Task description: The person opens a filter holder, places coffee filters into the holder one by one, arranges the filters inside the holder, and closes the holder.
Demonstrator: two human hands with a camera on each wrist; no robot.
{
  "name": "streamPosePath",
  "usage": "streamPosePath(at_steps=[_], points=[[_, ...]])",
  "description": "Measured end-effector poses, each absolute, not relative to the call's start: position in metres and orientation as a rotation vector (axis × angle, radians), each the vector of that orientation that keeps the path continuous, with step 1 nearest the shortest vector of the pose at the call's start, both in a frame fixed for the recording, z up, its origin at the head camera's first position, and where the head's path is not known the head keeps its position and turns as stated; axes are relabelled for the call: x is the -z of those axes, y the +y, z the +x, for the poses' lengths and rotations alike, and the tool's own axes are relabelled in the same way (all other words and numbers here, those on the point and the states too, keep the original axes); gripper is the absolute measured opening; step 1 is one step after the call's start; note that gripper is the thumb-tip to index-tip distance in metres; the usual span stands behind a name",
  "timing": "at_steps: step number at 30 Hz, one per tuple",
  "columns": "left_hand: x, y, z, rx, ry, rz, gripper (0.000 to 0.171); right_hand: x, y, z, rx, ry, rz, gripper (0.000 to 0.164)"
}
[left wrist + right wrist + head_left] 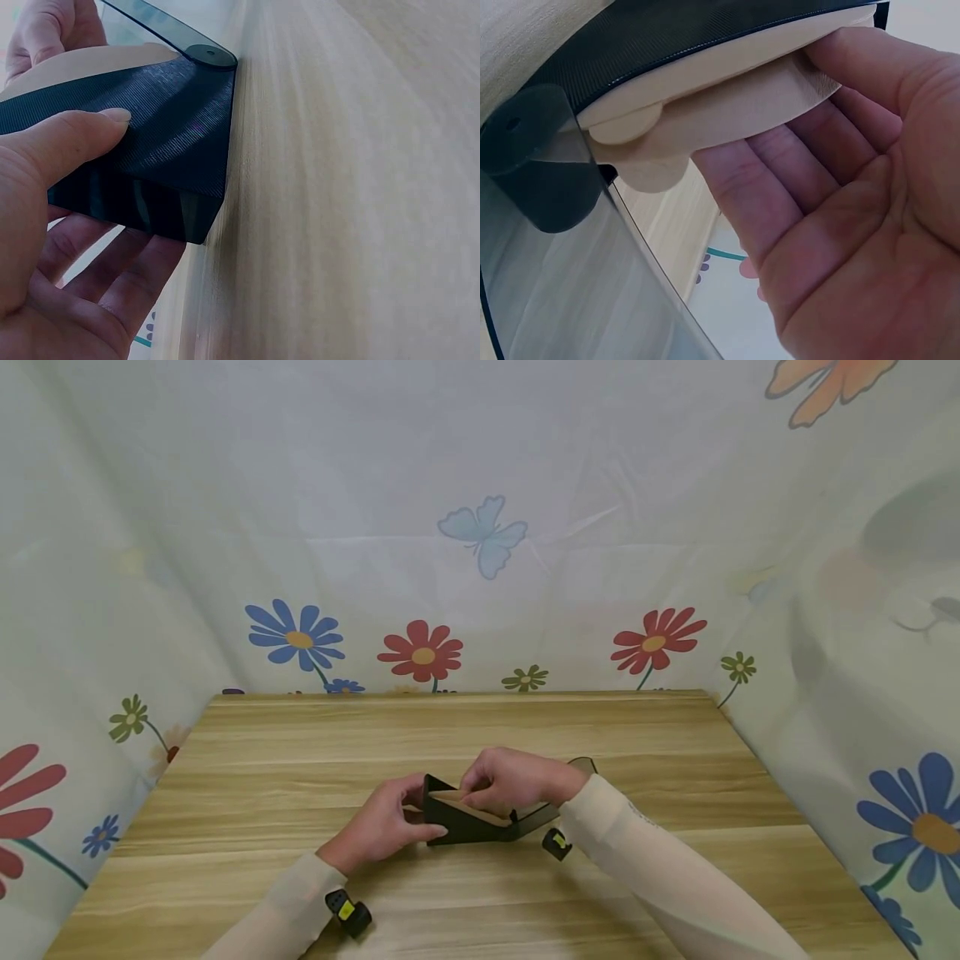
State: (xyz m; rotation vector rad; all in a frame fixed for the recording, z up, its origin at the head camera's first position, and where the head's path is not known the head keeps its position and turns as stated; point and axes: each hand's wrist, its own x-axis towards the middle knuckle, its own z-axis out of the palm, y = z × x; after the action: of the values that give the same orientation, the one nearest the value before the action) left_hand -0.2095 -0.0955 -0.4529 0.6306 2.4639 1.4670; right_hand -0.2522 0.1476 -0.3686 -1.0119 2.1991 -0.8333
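A black wedge-shaped filter holder [461,827] sits on the table with its smoky clear lid [630,277] swung back on the hinge. My left hand [384,825] grips its left end, thumb on the near ribbed side and fingers around the other side. Inside are tan paper coffee filters [735,105] with rounded tabs, their edges showing above the rim. My right hand [517,777] reaches over the opening and pinches the filters between thumb and fingers. In the right wrist view the papers stand partly apart near the fingertips.
The wood-grain table [337,735] extends around the holder. Behind and beside it hangs a white cloth [360,485] printed with flowers and a butterfly. A small black wrist camera [348,913] is strapped on the left sleeve, another [557,843] by the right cuff.
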Motion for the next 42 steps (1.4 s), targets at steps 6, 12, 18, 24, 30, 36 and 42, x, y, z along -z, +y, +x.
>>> streamPosePath(at_steps=[6,12,18,24,30,36,42], points=[[0.4536,-0.0953,-0.2094,-1.468,2.467,0.624,0.035,0.3718,0.1482,-0.2523,0.845,2.208,-1.024,0.024],[0.453,-0.095,-0.2085,-1.483,2.459,0.609,0.036,0.3729,0.1491,-0.252,0.817,2.175,-1.054,0.027],[0.4542,-0.0946,-0.2087,-1.5,2.444,0.604,0.037,0.3726,0.1504,-0.2529,0.803,2.159,-1.02,0.038],[0.455,-0.0949,-0.2094,-1.5,2.438,0.61,0.038,0.3697,0.153,-0.2536,0.837,2.16,-0.918,0.038],[0.4553,-0.0957,-0.2095,-1.502,2.441,0.627,0.038,0.3692,0.1548,-0.2549,0.823,2.158,-1.017,0.021],[0.456,-0.0963,-0.21,-1.491,2.453,0.628,0.037,0.3694,0.1532,-0.2544,0.811,2.119,-1.103,0.021],[0.4538,-0.0963,-0.2096,-1.486,2.452,0.621,0.037,0.3692,0.1507,-0.253,0.821,2.109,-1.102,0.022]])
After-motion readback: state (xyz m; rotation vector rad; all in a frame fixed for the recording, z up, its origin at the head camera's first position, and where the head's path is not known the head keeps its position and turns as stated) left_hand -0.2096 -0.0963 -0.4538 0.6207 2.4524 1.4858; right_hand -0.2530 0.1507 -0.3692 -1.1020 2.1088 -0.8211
